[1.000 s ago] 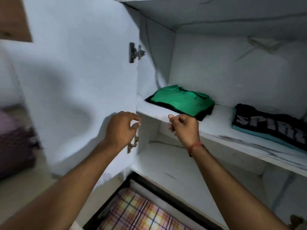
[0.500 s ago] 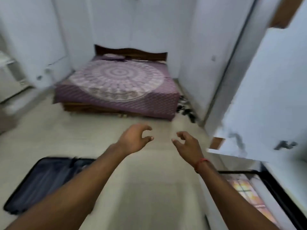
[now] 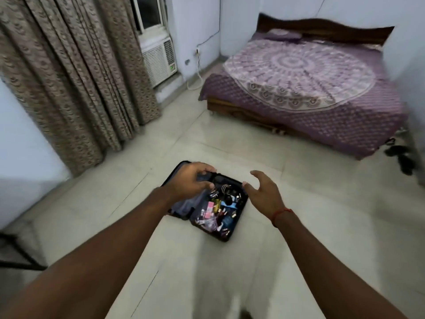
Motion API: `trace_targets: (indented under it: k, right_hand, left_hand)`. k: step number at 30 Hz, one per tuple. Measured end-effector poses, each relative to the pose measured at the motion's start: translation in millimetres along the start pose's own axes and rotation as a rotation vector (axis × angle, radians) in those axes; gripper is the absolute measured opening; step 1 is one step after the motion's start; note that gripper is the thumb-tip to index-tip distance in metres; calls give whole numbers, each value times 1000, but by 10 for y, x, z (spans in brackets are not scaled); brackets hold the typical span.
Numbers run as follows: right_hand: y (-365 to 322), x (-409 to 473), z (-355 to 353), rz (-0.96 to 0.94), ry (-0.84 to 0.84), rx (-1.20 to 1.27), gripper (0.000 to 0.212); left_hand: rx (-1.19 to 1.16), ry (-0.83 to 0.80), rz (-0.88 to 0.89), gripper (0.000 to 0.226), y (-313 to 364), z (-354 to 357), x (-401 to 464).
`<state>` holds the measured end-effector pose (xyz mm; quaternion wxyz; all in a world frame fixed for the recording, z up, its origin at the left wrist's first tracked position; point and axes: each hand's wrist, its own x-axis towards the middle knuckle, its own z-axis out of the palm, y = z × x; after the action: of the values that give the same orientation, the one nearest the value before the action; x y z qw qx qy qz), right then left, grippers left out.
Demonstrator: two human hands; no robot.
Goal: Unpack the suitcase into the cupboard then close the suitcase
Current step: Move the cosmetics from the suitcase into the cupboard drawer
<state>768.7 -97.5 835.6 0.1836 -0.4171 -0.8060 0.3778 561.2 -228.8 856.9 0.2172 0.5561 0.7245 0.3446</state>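
Reaching out over open suitcase (image 3: 226, 236) lying on floor (image 3: 299, 203), small items (image 3: 216, 212) filling right half; left hand (image 3: 192, 180) and right hand (image 3: 264, 194) both spreading loose fingers, gripping nothing.

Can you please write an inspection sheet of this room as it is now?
Surface: pale tiled floor.
Job's things: suitcase lies open on the floor; right half holds many small items; left half looks empty. Cupboard not in view.
Clutter: dark shoes beside the bed.
Hands: left hand and right hand held out in front of the suitcase, fingers loosely curled, holding nothing.
Cables: white cable hangs from a wall socket to the floor.
Surroundings: bed with purple cover, curtain, air conditioner under the window.
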Motion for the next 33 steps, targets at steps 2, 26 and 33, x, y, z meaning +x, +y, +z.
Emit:
trace_targets:
  k: [2, 26, 33]
  right_hand:
    - [-127, 163, 236, 10, -38, 8, 46]
    - [-53, 2822, 2150, 347, 56, 13, 18]
    - [278, 2918, 3023, 452, 285, -33, 17]
  left_hand:
    - [70, -4, 113, 31, -221, -130, 110]
    - [174, -238, -526, 34, -2589, -476, 2562]
    - [-240, -603, -886, 55, -3357, -125, 3022]
